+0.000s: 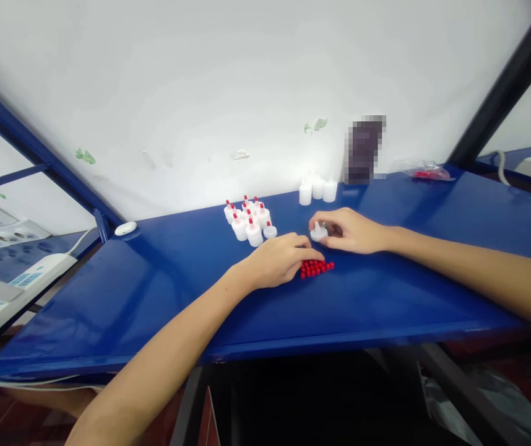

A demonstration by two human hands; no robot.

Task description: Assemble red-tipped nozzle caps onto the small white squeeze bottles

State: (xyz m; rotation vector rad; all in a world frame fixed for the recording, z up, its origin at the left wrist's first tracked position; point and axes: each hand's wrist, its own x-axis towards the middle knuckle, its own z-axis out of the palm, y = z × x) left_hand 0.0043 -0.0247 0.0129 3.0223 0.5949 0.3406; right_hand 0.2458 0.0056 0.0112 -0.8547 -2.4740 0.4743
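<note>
Against a scuffed white wall [177,80] stands a glossy blue table [362,310], its top catching soft reflections. Faded green marks [85,156] dot the wall, and a dark, pixelated object [364,150] stands at the table's back edge. To its right lies a clear bag [432,172] with something red inside; at the far left corner sits a white oval case [125,229]. A blue metal frame [15,130] slopes up on the left, with white sockets [15,234] beyond it, and a dark post [502,83] rises on the right. Below shows some reddish floor [3,415].

Near the table's middle, the person's right hand [356,232] holds a white nozzle cap [318,235] between thumb and fingers, just above or on the surface. The left hand [281,260] reaches to the edge of the small red caps [314,269], its fingers close together; whether they grip one cannot be told. Red-tipped white bottles [252,232] cluster behind the left hand, and plain white bottles [306,193] stand near the wall.
</note>
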